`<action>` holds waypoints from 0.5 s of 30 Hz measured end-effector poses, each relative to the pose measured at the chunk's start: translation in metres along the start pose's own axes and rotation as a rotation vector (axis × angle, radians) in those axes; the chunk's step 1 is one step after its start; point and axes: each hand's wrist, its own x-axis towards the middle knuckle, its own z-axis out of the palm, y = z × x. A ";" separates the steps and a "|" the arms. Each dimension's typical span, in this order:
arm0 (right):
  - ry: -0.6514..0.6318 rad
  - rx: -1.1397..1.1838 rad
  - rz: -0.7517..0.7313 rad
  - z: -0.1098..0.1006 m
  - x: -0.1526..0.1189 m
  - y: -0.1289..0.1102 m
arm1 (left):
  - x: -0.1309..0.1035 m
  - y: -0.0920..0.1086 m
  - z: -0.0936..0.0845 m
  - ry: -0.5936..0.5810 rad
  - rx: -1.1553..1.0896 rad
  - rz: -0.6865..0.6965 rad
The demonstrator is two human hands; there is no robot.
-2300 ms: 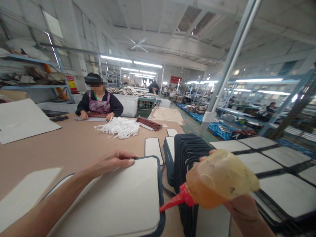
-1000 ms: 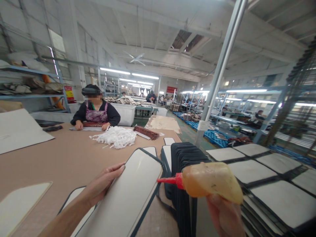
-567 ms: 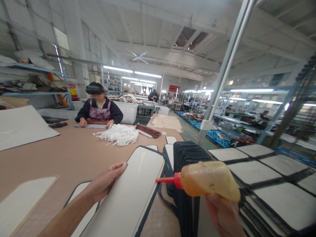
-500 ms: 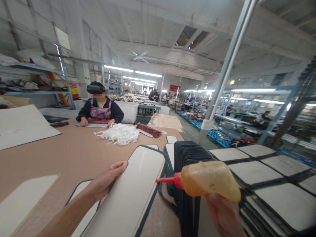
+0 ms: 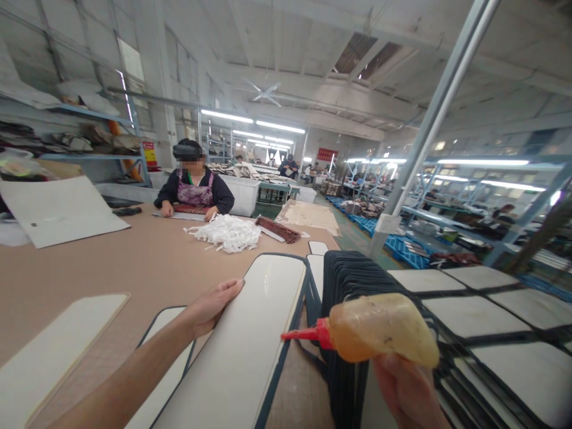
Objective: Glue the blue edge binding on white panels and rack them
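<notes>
Bench [image 5: 156,268] right edge nearby, our left hand [image 5: 213,308] pinches pale panel [image 5: 241,333], long axis slanting away, right hand [image 5: 404,381] grips bottle [image 5: 384,328], nozzle [image 5: 308,335] at panel's right rim.

Gripping a dark-edged white panel [image 5: 241,345] by its left edge with the left hand [image 5: 215,305], over the tabletop [image 5: 156,268]. Holding an amber squeeze bottle [image 5: 384,328] in the right hand [image 5: 406,384], with its red nozzle [image 5: 313,335] at the panel's right edge. Facing a heap of white strips [image 5: 230,233] near the tabletop's far edge, beside a reddish-brown bundle [image 5: 281,230].
</notes>
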 end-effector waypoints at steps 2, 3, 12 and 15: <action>-0.056 -0.018 -0.011 -0.006 0.000 0.003 | 0.002 -0.001 -0.001 0.001 -0.008 -0.002; -0.110 -0.029 -0.018 -0.010 0.000 0.004 | 0.003 -0.002 -0.002 -0.002 -0.011 -0.003; -0.304 -0.038 0.005 -0.024 -0.005 0.008 | 0.010 -0.004 -0.008 -0.031 -0.021 -0.032; -0.289 -0.044 0.044 -0.024 -0.009 0.010 | 0.011 -0.003 -0.007 -0.017 -0.025 -0.041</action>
